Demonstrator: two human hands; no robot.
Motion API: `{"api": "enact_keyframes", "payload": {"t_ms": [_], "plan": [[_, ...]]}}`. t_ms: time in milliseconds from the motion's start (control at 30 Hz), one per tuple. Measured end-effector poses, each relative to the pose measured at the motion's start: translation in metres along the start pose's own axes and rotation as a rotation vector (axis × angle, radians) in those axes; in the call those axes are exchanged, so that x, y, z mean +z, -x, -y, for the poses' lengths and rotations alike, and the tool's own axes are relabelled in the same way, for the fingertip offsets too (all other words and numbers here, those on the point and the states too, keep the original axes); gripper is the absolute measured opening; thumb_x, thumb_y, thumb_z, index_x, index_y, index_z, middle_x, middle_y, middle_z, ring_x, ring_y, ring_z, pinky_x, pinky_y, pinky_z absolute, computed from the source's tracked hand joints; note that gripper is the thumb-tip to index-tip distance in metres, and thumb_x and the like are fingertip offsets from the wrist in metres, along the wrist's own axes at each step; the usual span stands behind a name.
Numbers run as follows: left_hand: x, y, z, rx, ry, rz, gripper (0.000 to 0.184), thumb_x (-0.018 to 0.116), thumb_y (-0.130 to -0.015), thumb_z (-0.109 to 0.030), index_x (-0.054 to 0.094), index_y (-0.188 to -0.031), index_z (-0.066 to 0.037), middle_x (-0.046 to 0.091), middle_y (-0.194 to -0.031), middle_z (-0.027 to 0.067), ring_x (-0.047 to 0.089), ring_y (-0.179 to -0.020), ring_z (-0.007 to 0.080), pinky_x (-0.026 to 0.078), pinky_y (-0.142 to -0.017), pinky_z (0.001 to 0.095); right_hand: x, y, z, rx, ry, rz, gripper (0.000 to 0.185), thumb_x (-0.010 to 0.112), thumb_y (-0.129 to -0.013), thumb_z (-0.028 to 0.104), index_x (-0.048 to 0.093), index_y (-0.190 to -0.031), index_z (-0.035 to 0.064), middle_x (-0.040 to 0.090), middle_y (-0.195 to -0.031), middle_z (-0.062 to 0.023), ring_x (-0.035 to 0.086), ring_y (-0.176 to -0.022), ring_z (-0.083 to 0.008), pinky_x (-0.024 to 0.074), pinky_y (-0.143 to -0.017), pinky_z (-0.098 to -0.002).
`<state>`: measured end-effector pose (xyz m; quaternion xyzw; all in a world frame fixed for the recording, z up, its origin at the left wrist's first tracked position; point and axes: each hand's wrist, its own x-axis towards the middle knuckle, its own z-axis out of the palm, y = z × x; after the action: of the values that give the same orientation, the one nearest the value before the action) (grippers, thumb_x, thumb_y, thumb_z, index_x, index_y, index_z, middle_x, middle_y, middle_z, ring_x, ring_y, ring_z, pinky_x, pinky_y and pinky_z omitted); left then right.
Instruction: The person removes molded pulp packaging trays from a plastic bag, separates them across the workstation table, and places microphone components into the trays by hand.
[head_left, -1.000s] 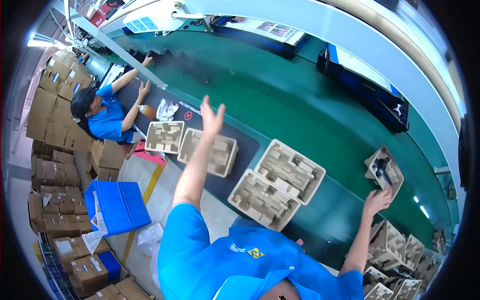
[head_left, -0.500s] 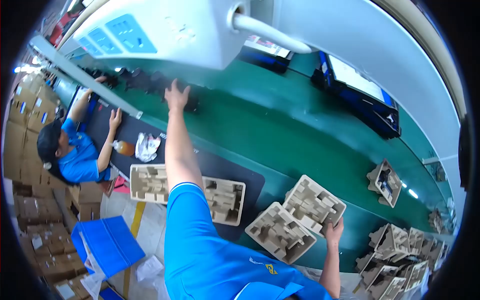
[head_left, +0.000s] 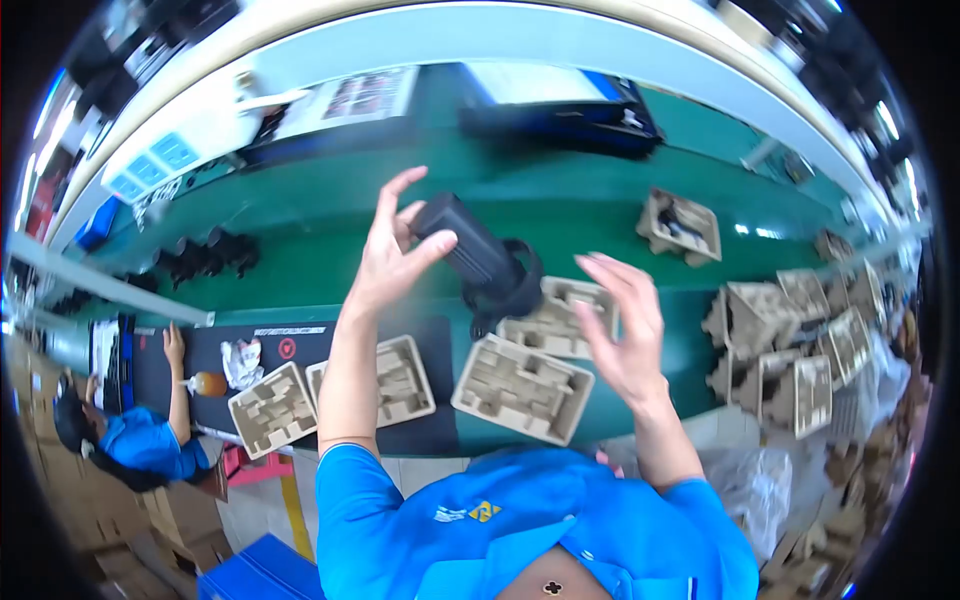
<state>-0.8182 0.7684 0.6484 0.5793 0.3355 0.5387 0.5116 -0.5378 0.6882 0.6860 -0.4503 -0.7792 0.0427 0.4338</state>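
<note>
My left hand [head_left: 388, 262] is closed on the upper end of a black, elongated device [head_left: 468, 245], its thumb across the near side. The device tilts down to the right, with a rounded part and a strap-like loop [head_left: 525, 285] at its lower end; its exact kind I cannot make out. Apart from it, to the right, my right hand [head_left: 628, 330] is open, fingers spread, over the edge of a moulded pulp tray [head_left: 560, 325]. A second pulp tray [head_left: 525, 390] lies nearer me. Left of it, more pulp trays [head_left: 405, 378], [head_left: 272, 410] rest on the black mat, partly behind my left forearm.
Similar black devices [head_left: 205, 255] stand in a row on the green bench at left. A co-worker [head_left: 150, 440] sits beyond a bottle [head_left: 208, 384]. A filled pulp tray [head_left: 680, 228] and stacked trays [head_left: 775, 350] are on the right. Blue-edged bins [head_left: 560, 115] stand at the back.
My left hand has come back from the row of devices, now holding one in front of me. My right hand has let go of the pulp tray and lifted. The view has swung left-to-right.
</note>
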Motion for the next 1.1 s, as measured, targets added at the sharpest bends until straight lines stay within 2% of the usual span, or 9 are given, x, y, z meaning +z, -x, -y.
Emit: {"api": "enact_keyframes", "payload": {"t_ms": [200,333,400,433,500,667,800,833,1100], "plan": [[0.138,0.042,-0.027,-0.041,0.280,0.285,0.081,0.077,-0.084,-0.010,0.027,-0.147,-0.008,0.061,-0.122,0.0170,0.060,-0.110,0.0209,0.050,-0.094,0.0360,-0.083,0.025,0.030,0.251,0.041,0.438,0.086,0.075,-0.081,0.048,0.036,-0.150,0.0135,0.067,-0.113,-0.0165,0.067,-0.093,-0.0350,0.0495,-0.078,-0.0441],[0.194,0.062,-0.044,-0.137,0.262,0.257,0.084,0.078,-0.083,-0.010,0.026,-0.149,-0.006,0.060,-0.122,0.0172,0.059,-0.112,0.0218,0.047,-0.098,0.0365,-0.116,0.047,0.020,0.364,-0.056,0.493,0.090,0.078,-0.079,0.041,0.034,-0.151,0.0110,0.067,-0.114,-0.0200,0.069,-0.093,-0.0348,0.0521,-0.081,-0.0431],[0.207,0.068,-0.039,0.019,0.177,0.249,0.076,0.067,-0.093,-0.018,0.021,-0.152,-0.004,0.056,-0.131,0.0200,0.054,-0.123,0.0270,0.043,-0.104,0.0393,-0.119,0.065,0.000,0.291,-0.245,0.357,0.090,0.075,-0.081,0.046,0.032,-0.151,0.0110,0.068,-0.109,-0.0217,0.069,-0.095,-0.0377,0.0529,-0.080,-0.0450],[0.214,0.070,-0.036,0.070,0.196,0.200,0.073,0.062,-0.096,-0.021,0.020,-0.153,-0.004,0.055,-0.134,0.0207,0.053,-0.126,0.0284,0.041,-0.106,0.0402,-0.123,0.072,-0.010,0.314,-0.467,0.344,0.092,0.079,-0.081,0.025,0.026,-0.153,0.0044,0.062,-0.124,-0.0206,0.065,-0.111,-0.0299,0.0488,-0.098,-0.0403],[0.223,0.081,-0.027,0.118,0.122,0.140,0.063,0.042,-0.106,-0.035,0.017,-0.154,-0.003,0.047,-0.144,0.0223,0.044,-0.137,0.0304,0.034,-0.113,0.0431,-0.125,0.095,-0.037,0.322,-0.768,0.255,0.093,0.079,-0.082,0.022,0.022,-0.154,0.0026,0.060,-0.128,-0.0204,0.061,-0.118,-0.0288,0.0473,-0.102,-0.0418],[0.257,0.143,0.018,-0.525,0.386,0.181,0.069,0.031,-0.105,-0.054,0.032,-0.149,-0.002,0.037,-0.151,0.0173,0.037,-0.141,0.0280,0.030,-0.116,0.0392,-0.141,0.114,-0.062,0.301,-1.516,0.128,0.097,0.077,-0.084,0.026,0.015,-0.155,0.0035,0.056,-0.132,-0.0245,0.056,-0.126,-0.0376,0.0444,-0.106,-0.0511],[0.275,0.156,0.011,-0.530,0.860,0.517,0.067,0.028,-0.105,-0.053,0.036,-0.143,0.001,0.060,-0.124,0.0230,0.067,-0.101,0.0327,0.059,-0.080,0.0414,-0.148,0.121,-0.076,0.223,-1.622,0.189,0.096,0.077,-0.086,0.024,0.014,-0.154,0.0012,0.053,-0.136,-0.0240,0.053,-0.129,-0.0346,0.0412,-0.110,-0.0492],[0.284,0.160,-0.001,-0.596,0.729,0.287,0.065,0.030,-0.105,-0.052,0.036,-0.141,0.002,0.065,-0.107,0.0231,0.069,-0.079,0.0323,0.060,-0.062,0.0383,-0.149,0.121,-0.078,0.226,-1.598,0.177,0.095,0.077,-0.086,0.024,0.015,-0.154,0.0010,0.053,-0.137,-0.0241,0.053,-0.129,-0.0343,0.0410,-0.110,-0.0489],[0.276,0.161,-0.008,-0.370,0.359,0.015,0.066,0.068,-0.093,-0.038,0.041,-0.137,0.003,0.058,-0.117,0.0169,0.064,-0.096,0.0246,0.056,-0.075,0.0367,-0.152,0.128,-0.089,0.339,-1.501,0.083,0.093,0.081,-0.081,0.023,0.026,-0.152,-0.0004,0.054,-0.136,-0.0231,0.052,-0.130,-0.0310,0.0411,-0.111,-0.0446]]}}
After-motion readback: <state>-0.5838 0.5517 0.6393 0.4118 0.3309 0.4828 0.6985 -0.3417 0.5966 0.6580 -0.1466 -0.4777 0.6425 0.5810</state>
